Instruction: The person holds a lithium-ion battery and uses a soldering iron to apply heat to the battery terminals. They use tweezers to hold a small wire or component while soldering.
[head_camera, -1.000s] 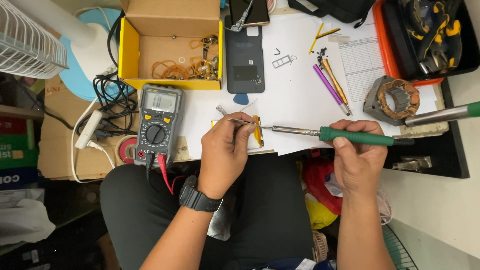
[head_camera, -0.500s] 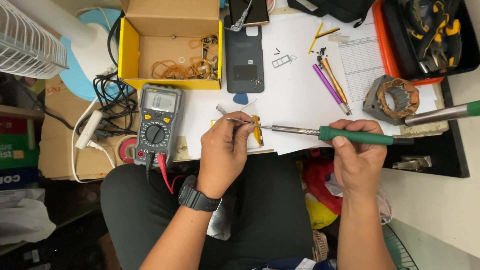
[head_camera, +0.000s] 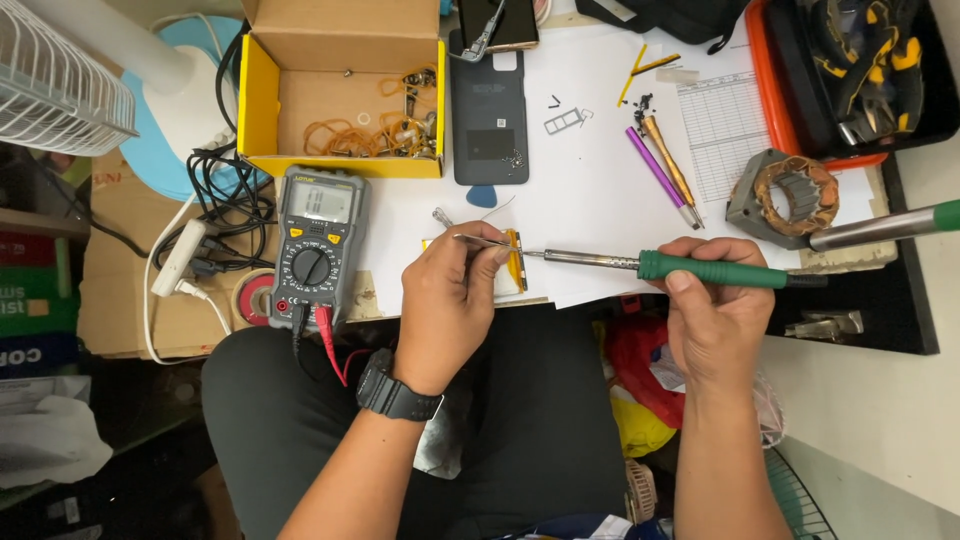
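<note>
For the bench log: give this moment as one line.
left hand: holds tweezers | right hand: holds soldering iron | tip at small part | multimeter left

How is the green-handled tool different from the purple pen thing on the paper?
The green-handled soldering iron is gripped in the right hand; the purple pen-like tool lies untouched on the white paper. The iron lies level, its metal tip pointing left; the purple tool lies slanted. The iron looks longer and thicker. Both are slim, stick-shaped tools.

The soldering iron (head_camera: 690, 268) in the right hand (head_camera: 715, 320) has tilted slightly; its tip now sits a little lower at centre frame.
</note>
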